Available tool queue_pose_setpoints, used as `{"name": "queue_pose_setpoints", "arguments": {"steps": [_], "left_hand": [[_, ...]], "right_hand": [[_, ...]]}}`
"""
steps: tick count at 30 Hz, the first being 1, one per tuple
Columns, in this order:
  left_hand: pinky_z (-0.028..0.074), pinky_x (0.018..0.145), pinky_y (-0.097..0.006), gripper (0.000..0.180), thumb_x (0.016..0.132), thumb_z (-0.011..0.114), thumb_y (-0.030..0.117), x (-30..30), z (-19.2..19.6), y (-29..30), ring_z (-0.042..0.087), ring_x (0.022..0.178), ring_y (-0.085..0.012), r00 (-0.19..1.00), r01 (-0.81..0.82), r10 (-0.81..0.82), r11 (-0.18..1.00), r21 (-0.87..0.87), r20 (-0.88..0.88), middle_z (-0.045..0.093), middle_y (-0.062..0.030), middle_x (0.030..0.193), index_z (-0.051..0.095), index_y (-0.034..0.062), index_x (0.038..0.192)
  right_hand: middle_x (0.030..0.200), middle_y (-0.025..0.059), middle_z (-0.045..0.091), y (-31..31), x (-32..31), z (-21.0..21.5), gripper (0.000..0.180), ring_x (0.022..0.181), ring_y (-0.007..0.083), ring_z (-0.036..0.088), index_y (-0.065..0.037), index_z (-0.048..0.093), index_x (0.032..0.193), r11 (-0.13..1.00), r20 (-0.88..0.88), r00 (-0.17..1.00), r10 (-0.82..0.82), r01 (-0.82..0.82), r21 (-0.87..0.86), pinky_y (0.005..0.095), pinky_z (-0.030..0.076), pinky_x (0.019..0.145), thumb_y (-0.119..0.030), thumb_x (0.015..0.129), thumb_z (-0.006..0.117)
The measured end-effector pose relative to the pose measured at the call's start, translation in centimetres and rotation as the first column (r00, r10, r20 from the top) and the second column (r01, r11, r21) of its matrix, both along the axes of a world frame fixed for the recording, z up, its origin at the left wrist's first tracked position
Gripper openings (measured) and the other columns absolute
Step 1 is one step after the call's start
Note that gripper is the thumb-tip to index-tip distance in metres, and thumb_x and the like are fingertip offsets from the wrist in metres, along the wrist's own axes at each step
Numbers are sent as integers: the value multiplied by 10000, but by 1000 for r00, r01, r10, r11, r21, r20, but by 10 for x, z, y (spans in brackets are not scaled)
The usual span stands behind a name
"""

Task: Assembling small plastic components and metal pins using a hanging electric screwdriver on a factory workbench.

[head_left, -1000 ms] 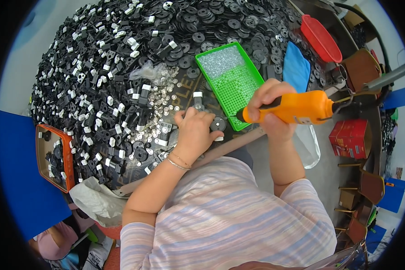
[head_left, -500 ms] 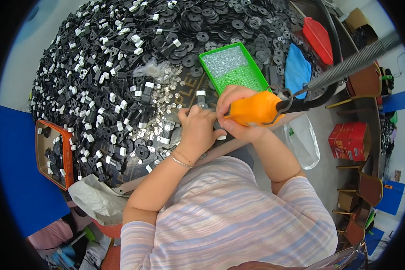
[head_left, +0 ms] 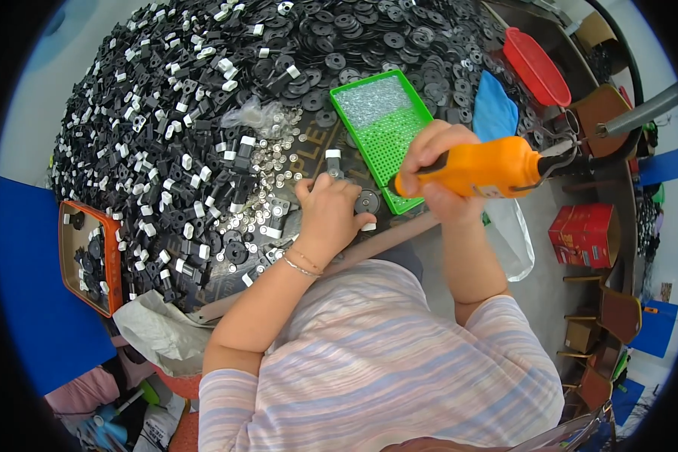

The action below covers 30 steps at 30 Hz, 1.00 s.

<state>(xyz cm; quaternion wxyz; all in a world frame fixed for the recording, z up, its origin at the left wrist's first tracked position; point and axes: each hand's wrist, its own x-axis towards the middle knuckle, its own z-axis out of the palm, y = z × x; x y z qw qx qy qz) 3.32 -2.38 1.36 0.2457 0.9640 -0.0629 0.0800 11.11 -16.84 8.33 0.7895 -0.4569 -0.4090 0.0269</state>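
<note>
Looking down from the head view, a red carton (head_left: 586, 230) stands on the floor at the right, box-shaped, with a label on its side too small to make out. Below it sit brown boxes (head_left: 580, 335), and blue folders (head_left: 658, 328) lean near the right rim. A flat red tray (head_left: 535, 66) lies at the upper right of the surface (head_left: 399, 239), with a blue cloth (head_left: 494, 111) just beside it. A green tray (head_left: 385, 129) sits mid-surface, its far half filled with small silvery screws. An orange tray (head_left: 90, 256) holding a few black parts hangs at the left edge, next to a blue panel (head_left: 38, 301). A clear bag (head_left: 514, 237) droops off the right edge.

Black and white parts (head_left: 181, 135) heap over most of the surface, with small silvery pieces (head_left: 275, 162) scattered in a patch before the left hand.

The left hand (head_left: 328, 215) rests flat near the front edge, fingers (head_left: 318, 188) bent down and pressing a small black part (head_left: 334, 167) with a white end; a black disc (head_left: 367, 201) lies just right of that hand, touching the green tray's corner.

The right hand (head_left: 437, 162) is clenched around an orange driver (head_left: 490, 167), fingers wrapped over its grip, the tool lying level above the green tray's near end, its tip pointing toward the left hand. A dark cable and a grey bar (head_left: 640, 111) run off from its rear to the right.
</note>
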Motion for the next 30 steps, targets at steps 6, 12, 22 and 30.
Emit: {"name": "queue_pose_setpoints", "arguments": {"steps": [6,12,22,30], "left_hand": [[263,850,-422,360,564,771,328,0,3,-1,504,889,-186,1000,-5,5,1000,24,-15,618,5,825,659,106,824],[257,854,-421,368,566,772,321,-1,2,-1,502,893,-187,1000,-6,6,1000,15,-2,617,-2,821,660,102,840],[262,857,-419,397,580,762,315,-3,3,-3,502,890,-190,1000,0,0,1000,21,31,614,-13,824,652,84,884],[268,858,-428,410,590,750,315,-5,0,-3,501,891,-191,998,13,-14,1000,24,67,613,-17,832,649,77,908]], "right_hand": [[825,99,543,-25,2,-23,239,746,163,521,-4,532,894,962,-8,980,-197,192,-195,266,441,657,3,679,638],[814,91,545,-22,1,-29,227,734,157,523,-6,534,890,962,-49,972,-228,217,-168,265,442,662,10,685,631],[804,111,497,-21,6,-33,209,605,139,531,19,484,874,958,45,979,-200,205,-200,235,455,544,-16,719,620],[831,109,502,-24,-4,-7,251,662,147,533,8,502,894,997,-112,990,-81,81,0,227,455,561,29,673,620]]}}
